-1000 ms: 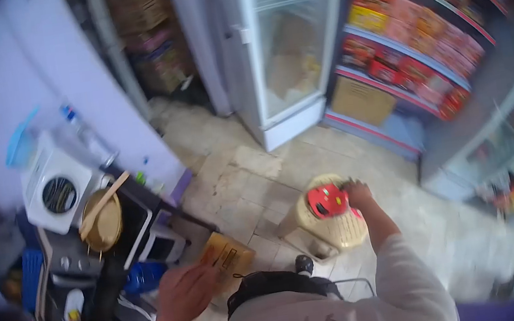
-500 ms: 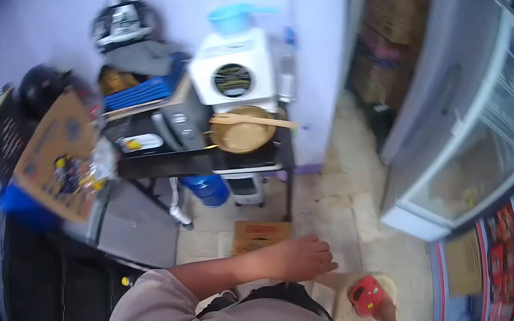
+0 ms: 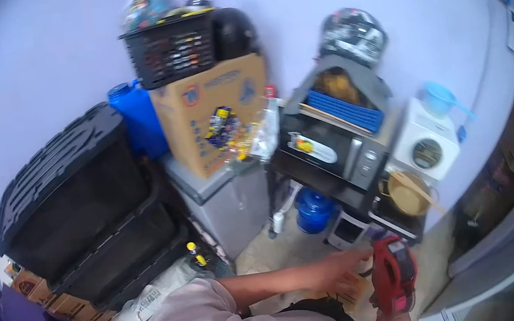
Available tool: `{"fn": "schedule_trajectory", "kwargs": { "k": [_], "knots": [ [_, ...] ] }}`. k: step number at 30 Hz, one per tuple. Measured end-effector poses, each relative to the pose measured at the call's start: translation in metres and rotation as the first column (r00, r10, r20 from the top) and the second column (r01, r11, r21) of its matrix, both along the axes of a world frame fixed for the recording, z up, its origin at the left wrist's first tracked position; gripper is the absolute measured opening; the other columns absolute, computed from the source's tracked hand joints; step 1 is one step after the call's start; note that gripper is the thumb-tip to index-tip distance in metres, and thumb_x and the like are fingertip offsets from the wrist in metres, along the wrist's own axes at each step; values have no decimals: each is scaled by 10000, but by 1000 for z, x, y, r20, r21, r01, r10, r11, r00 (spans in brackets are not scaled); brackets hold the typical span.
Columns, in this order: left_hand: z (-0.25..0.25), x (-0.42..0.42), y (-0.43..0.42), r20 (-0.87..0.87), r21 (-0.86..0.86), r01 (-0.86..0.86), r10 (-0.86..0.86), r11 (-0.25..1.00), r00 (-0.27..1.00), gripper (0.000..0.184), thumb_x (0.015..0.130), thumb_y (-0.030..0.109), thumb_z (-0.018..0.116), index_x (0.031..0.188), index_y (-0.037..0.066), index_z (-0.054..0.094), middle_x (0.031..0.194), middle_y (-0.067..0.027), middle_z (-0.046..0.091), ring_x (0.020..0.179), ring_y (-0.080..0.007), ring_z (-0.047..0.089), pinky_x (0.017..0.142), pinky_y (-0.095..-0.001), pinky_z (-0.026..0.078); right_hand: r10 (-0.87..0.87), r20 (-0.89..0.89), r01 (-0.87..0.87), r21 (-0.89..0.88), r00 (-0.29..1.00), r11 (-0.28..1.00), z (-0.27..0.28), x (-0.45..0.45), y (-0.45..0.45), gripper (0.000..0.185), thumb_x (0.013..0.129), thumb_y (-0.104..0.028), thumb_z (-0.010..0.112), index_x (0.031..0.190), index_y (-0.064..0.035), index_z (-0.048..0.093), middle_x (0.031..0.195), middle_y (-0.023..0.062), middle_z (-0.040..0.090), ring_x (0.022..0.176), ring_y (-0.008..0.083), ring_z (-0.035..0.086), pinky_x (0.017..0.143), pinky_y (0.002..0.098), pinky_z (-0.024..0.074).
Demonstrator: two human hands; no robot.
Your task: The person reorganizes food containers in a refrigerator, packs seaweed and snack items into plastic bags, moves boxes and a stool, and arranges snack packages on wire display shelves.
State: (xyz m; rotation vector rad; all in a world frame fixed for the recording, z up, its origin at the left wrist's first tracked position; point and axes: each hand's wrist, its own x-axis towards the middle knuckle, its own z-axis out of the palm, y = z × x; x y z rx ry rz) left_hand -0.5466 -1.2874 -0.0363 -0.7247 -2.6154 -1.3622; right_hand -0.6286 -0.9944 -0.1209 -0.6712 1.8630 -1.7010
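A red handheld device with dark and pink parts [image 3: 394, 277] is held up in front of my body. My right hand [image 3: 383, 306] is wrapped round its lower part, mostly hidden behind it. Just to the left of the device, my left hand [image 3: 343, 269] reaches across, blurred, its fingers near the device's side; whether they touch it I cannot tell. Below my left hand a cardboard box [image 3: 352, 292] lies on the floor, partly covered by the arm.
Black lidded bins [image 3: 74, 204] are stacked at left. A carton [image 3: 211, 111] on a grey cabinet [image 3: 231, 212] bears a black basket [image 3: 171, 49]. A microwave [image 3: 327, 154], a pan [image 3: 407, 194] and a white appliance [image 3: 426, 141] stand at right. A blue water container [image 3: 313, 210] sits below.
The view has swung left towards the bins and carton. The red device has been lifted off the cream stool in my right hand. My left hand has come across towards it.
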Motion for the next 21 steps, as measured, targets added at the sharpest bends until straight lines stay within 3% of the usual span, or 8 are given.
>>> {"fn": "schedule_trajectory", "kwargs": {
  "k": [4, 8, 10, 12, 14, 16, 17, 21],
  "knots": [
    [4, 70, -104, -31, 426, -207, 243, 881, 970, 1115, 744, 204, 816, 1521, 55, 30, 1499, -143, 326, 1395, -278, 301, 1139, -421, 247, 287, 16, -277, -218, 958, 936, 64, 36, -162, 375, 849, -355, 660, 1059, -63, 550, 892, 70, 619, 769, 216, 604, 642, 350, 480],
    [21, 157, -217, -32, 499, -292, 354, 816, 935, 1121, 738, 138, 818, 1525, 84, 22, 1513, -109, 305, 1375, -226, 328, 1110, -403, 309, 558, 7, -520, -351, 830, 779, 103, 90, -298, 407, 836, -314, 653, 1113, -39, 539, 936, 92, 619, 821, 226, 608, 701, 354, 488],
    [31, 208, -245, 137, 737, -293, 291, 608, 947, 1011, 785, 37, 758, 1526, 96, 74, 1486, -122, 347, 1362, -203, 357, 1129, -382, 278, 692, -3, -636, -396, 722, 662, 120, 117, -359, 426, 830, -293, 650, 1140, -27, 533, 958, 103, 619, 847, 232, 610, 731, 356, 492],
    [28, 243, -266, 148, 841, -331, 406, 427, 902, 888, 819, -4, 711, 1502, 107, 155, 1443, -76, 422, 1266, -148, 457, 940, -335, 470, 807, -13, -736, -421, 590, 531, 136, 144, -413, 446, 823, -273, 647, 1167, -14, 527, 980, 114, 620, 873, 237, 612, 761, 358, 496],
    [23, 275, -278, 75, 834, -372, 586, 406, 807, 680, 904, 105, 654, 1449, 88, 249, 1265, -105, 565, 1093, -200, 591, 823, -368, 522, 904, 2, -819, -421, 429, 389, 146, 168, -456, 469, 817, -252, 644, 1194, -2, 521, 1002, 125, 620, 899, 242, 615, 790, 361, 500],
    [2, 303, -297, 133, 881, -278, 362, 383, 922, 555, 946, 276, 612, 1378, 76, 327, 1063, -127, 617, 857, -242, 646, 719, -390, 542, 965, 45, -878, -407, 257, 252, 154, 187, -494, 493, 811, -232, 640, 1221, 10, 516, 1024, 136, 620, 925, 247, 617, 820, 363, 505],
    [31, 309, -283, 89, 910, -270, 486, 315, 869, 526, 959, 404, 555, 1317, 57, 389, 921, -143, 604, 668, -264, 619, 689, -408, 547, 976, 184, -896, -405, 116, 182, 152, 193, -511, 515, 795, -222, 622, 1225, 37, 510, 1051, 155, 611, 961, 253, 609, 848, 365, 494],
    [24, 337, -288, 80, 924, -315, 698, 216, 712, 373, 995, 246, 518, 1303, 68, 406, 902, -75, 634, 791, -167, 643, 774, -287, 479, 962, 240, -898, -440, -126, -8, 152, 214, -559, 497, 771, -211, 581, 1195, 42, 529, 1054, 170, 607, 958, 259, 609, 840, 376, 500]
  ]
}}
